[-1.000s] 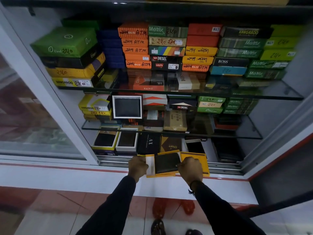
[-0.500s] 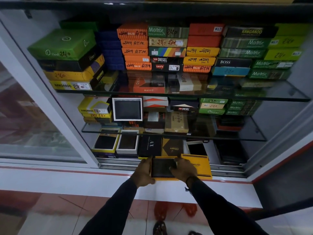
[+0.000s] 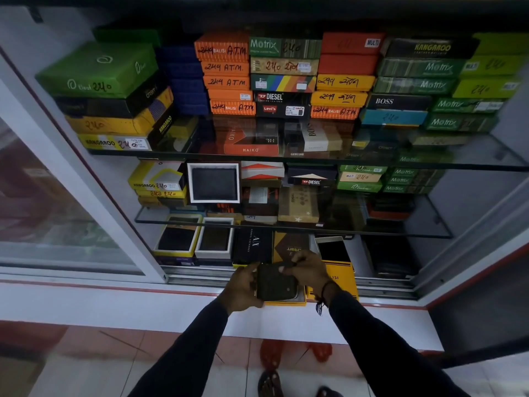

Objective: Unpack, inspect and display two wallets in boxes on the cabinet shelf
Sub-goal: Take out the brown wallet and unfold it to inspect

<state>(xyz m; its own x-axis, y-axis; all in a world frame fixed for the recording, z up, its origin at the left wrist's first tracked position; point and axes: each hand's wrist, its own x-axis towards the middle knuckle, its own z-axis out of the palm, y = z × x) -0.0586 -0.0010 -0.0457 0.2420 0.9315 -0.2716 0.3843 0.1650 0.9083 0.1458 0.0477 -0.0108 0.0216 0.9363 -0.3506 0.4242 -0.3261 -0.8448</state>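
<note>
Gripping dark wallet [image 3: 276, 282] | between left hand [image 3: 243, 287], right hand [image 3: 307, 270] | above yellow box [image 3: 286, 303]

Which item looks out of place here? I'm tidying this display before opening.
The yellow Balisi lid lies loose on the cabinet sill beside its open yellow box. Both hands hold the dark wallet over that box.

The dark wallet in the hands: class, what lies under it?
Under the dark wallet, a yellow box shows along its lower edge, beside a yellow Balisi lid. Wallet and hands cover the box's inside.
</note>
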